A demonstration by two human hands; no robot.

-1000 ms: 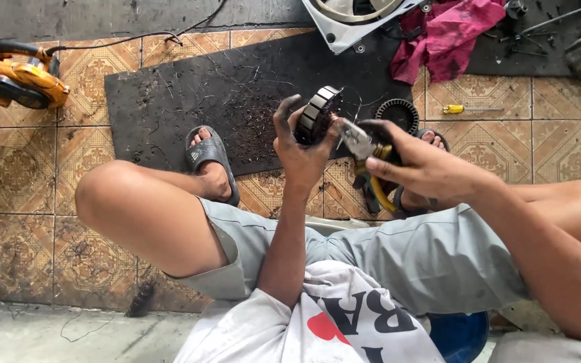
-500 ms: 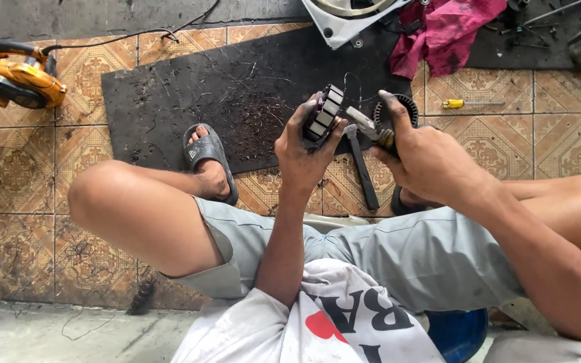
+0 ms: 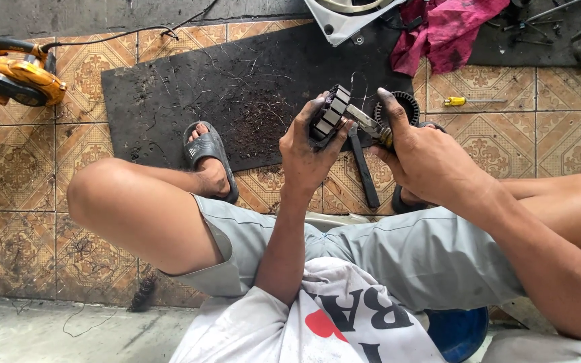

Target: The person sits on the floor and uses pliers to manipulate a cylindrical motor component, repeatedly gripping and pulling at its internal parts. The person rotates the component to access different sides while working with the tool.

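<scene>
Compared with half a second back, both hands sit slightly lower and more toward frame centre; the pliers now lie flatter, nose pushed into the stator's side, and the left foot has shifted a bit.

Head view, only one camera. Left hand [image 3: 306,153] is wrapped round a small motor stator [image 3: 329,114], a ring of grey and black laminations, thumb and fingers clamped on its rim, held up just above centre of frame. Right hand [image 3: 425,158] is closed round the handles of a pair of pliers [image 3: 364,126], thumb stuck up along the top; one black handle hangs down between the two hands. Plier tips touch the stator on its right side; can't tell exactly what they bite on.

Behind the hands: black rubber mat [image 3: 237,87] on patterned brown floor tiles [image 3: 8,168], littered with wire scraps. A second round wound ring [image 3: 398,106] lies on the mat just behind the right thumb. Left foot in a grey sandal [image 3: 208,156] rests on the mat's lower edge.

Upper left: orange power tool [image 3: 11,75] with a black cord. Top centre: white fan housing [image 3: 347,17], partly cut off. Next to it, a magenta rag [image 3: 448,33]. Right of the hands, a yellow-handled screwdriver [image 3: 469,101] lies on the tiles. Bottom right: blue stool [image 3: 458,331] under the person.
</scene>
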